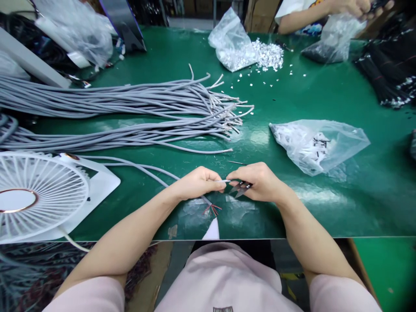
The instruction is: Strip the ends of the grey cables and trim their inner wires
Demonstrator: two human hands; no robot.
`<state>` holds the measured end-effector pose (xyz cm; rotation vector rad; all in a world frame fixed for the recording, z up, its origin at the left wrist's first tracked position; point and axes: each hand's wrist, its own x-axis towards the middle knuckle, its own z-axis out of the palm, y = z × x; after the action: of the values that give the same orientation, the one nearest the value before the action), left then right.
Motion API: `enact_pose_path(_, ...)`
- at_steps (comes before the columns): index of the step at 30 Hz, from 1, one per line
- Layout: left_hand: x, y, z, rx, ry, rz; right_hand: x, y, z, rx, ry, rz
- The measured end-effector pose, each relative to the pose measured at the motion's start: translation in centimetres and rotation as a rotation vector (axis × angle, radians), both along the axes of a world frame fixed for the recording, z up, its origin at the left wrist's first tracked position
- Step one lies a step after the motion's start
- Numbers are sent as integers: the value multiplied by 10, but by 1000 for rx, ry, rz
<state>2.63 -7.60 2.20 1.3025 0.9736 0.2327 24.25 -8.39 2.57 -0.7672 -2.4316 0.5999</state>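
Note:
My left hand (198, 184) pinches a grey cable near its end, and the pale cable tip (225, 181) points right. My right hand (263, 180) is closed around small thread snips (241, 189), whose blades point down and left. Its thumb and forefinger meet the tip of the cable. Below my left hand lies a second grey cable end with red and bare wire strands (212, 209) fanned out. A thin metal pick-like rod (236, 162) lies just beyond my right hand.
Two bundles of grey cables (130, 102) stretch across the left. A white fan (45, 195) stands at near left. Right lies a bag of small white parts (320, 145); farther back, another bag (232, 43) spills silvery pieces. A co-worker's hands (357, 8) hold something dark.

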Motion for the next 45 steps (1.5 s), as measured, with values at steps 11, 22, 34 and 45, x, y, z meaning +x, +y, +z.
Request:
enact_pose_path(11, 0, 2, -7, -139, -11, 47, -11, -6, 0, 132, -305, -84)
enact_pose_path(22, 0, -2, -3, 142, -3, -301, -8, 3, -3, -301, -28, 97)
enact_pose_path(34, 0, 3, -7, 269, -90, 355, -36, 8, -21, -996, 625, -323)
enact_pose_path(45, 2, 3, -10, 113, -53, 383, -36, 1, -19, -233, 358, -341)
